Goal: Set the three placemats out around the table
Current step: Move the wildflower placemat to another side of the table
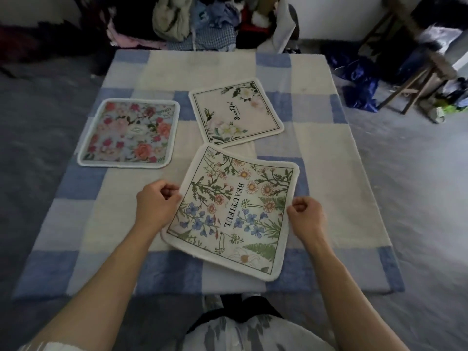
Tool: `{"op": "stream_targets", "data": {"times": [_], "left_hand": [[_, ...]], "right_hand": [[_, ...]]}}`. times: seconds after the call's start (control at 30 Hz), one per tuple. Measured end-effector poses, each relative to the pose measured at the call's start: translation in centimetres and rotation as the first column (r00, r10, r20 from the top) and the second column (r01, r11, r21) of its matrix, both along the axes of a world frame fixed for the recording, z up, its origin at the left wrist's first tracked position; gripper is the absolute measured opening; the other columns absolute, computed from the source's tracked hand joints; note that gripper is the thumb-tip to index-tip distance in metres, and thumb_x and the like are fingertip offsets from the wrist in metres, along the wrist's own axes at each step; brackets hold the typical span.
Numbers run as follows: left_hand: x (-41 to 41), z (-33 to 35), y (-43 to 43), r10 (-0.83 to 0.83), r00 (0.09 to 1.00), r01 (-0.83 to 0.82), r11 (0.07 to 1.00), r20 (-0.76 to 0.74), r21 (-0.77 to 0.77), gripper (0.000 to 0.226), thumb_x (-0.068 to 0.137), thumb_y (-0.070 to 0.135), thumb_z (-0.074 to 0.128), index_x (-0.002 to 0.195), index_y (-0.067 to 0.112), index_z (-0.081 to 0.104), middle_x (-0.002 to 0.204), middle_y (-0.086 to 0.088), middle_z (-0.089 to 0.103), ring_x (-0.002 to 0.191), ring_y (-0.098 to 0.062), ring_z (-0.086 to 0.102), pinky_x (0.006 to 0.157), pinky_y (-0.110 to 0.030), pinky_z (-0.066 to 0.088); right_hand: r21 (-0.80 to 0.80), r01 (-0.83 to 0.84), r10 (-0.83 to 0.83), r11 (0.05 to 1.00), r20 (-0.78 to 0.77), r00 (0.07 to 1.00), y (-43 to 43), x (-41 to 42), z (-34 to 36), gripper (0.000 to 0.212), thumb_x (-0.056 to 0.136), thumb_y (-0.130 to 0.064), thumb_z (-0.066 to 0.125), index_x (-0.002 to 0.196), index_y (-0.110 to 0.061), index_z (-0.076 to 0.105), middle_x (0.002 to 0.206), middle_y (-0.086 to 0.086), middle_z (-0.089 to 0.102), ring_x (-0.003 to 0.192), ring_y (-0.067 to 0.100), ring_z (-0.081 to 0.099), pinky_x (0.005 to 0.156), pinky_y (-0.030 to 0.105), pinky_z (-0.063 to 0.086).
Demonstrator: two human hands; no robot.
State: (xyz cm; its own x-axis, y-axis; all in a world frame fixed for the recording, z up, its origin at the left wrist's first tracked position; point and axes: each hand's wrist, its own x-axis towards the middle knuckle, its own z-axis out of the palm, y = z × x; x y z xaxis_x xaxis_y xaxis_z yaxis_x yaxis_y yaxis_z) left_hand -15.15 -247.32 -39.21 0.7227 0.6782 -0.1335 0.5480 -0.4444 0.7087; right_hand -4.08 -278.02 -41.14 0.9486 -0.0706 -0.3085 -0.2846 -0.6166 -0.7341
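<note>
- Two placemats lie flat on the checked table (316, 148): the rose-print placemat (129, 133) ahead of and outboard of the left hand (158, 206), and the pale "Beautiful" placemat (236, 111) ahead of both hands. Neither is being touched.
- The third, the wildflower placemat (233, 211), sits between the hands, skewed to the table edge. The left hand pinches its left edge; the right hand (307, 216) is curled closed at its right edge, apparently gripping it, though finger contact is partly hidden.
- The hands are well apart, one at each side of this mat.
- Judgement: the task is near its end. Two mats look placed; the third needs squaring and release.
- Edges: the wildflower mat's far corner lies just beside the pale mat's near corner; whether they touch cannot be told. Its near corner is close to the table's near edge.
- Open room: bare cloth lies outboard of the right hand and beyond it. The cloth outboard of the left hand is also bare.
</note>
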Motion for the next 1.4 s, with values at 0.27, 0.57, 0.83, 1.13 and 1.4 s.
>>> {"op": "stream_targets", "data": {"times": [0.27, 0.57, 0.83, 1.13, 1.4], "left_hand": [[-4.8, -1.9, -0.5, 0.114, 0.991, -0.119, 0.990, -0.066, -0.073, 0.020, 0.080, 0.011, 0.075, 0.099, 0.015, 0.068, 0.076, 0.010, 0.064, 0.069, 0.001, 0.058, 0.058, -0.010, 0.036], [-7.0, -4.8, -4.0, 0.136, 0.969, -0.165, 0.977, -0.206, -0.134, 0.021, 0.081, 0.008, 0.068, 0.101, 0.014, 0.063, 0.081, 0.008, 0.061, 0.074, -0.011, 0.057, 0.068, -0.023, 0.040], [-7.1, -6.2, -4.8, 0.113, 0.947, -0.162, 0.976, -0.299, -0.144, 0.017, 0.082, 0.004, 0.066, 0.097, 0.012, 0.063, 0.079, 0.005, 0.062, 0.075, -0.014, 0.059, 0.067, -0.028, 0.043], [-5.3, -6.7, -2.4, 0.015, 0.895, -0.001, 0.999, -0.445, 0.032, 0.010, 0.082, 0.028, 0.064, 0.076, 0.026, 0.056, 0.078, 0.006, 0.064, 0.066, -0.011, 0.057, 0.053, -0.026, 0.038], [2.6, -4.8, 0.5, -0.274, 0.909, 0.347, 0.916, -0.315, 0.203, 0.007, 0.088, 0.031, 0.060, 0.086, 0.025, 0.059, 0.081, 0.007, 0.063, 0.070, -0.012, 0.059, 0.057, -0.031, 0.049]], "right_hand": [[-0.047, -0.121, 0.126, 0.992, 0.111, 0.986, 3.6, 1.1, 0.6, 0.015, 0.083, -0.008, 0.061, 0.080, -0.022, 0.066, 0.070, -0.011, 0.065, 0.061, 0.005, 0.059, 0.048, 0.013, 0.036], [-0.070, -0.175, 0.181, 0.982, 0.100, 0.978, 3.3, 1.6, -1.6, 0.015, 0.087, -0.007, 0.061, 0.083, -0.020, 0.066, 0.074, -0.007, 0.067, 0.066, 0.006, 0.064, 0.051, 0.012, 0.040], [-0.043, -0.158, 0.160, 0.987, 0.068, 0.985, 2.9, 2.3, -3.6, 0.019, 0.089, -0.004, 0.060, 0.089, -0.023, 0.057, 0.082, -0.006, 0.063, 0.076, 0.014, 0.063, 0.067, 0.030, 0.054], [-0.119, -0.287, 0.281, 0.951, -0.069, 0.957, 2.0, 2.7, -4.8, 0.021, 0.084, -0.011, 0.064, 0.104, -0.011, 0.066, 0.093, 0.001, 0.071, 0.084, 0.020, 0.067, 0.074, 0.035, 0.056], [-0.145, -0.067, 0.057, 0.987, -0.070, 0.996, 2.3, -0.4, -4.4, 0.040, 0.090, -0.022, 0.068, 0.127, -0.011, 0.057, 0.112, 0.002, 0.063, 0.100, 0.020, 0.062, 0.081, 0.032, 0.050]]}}
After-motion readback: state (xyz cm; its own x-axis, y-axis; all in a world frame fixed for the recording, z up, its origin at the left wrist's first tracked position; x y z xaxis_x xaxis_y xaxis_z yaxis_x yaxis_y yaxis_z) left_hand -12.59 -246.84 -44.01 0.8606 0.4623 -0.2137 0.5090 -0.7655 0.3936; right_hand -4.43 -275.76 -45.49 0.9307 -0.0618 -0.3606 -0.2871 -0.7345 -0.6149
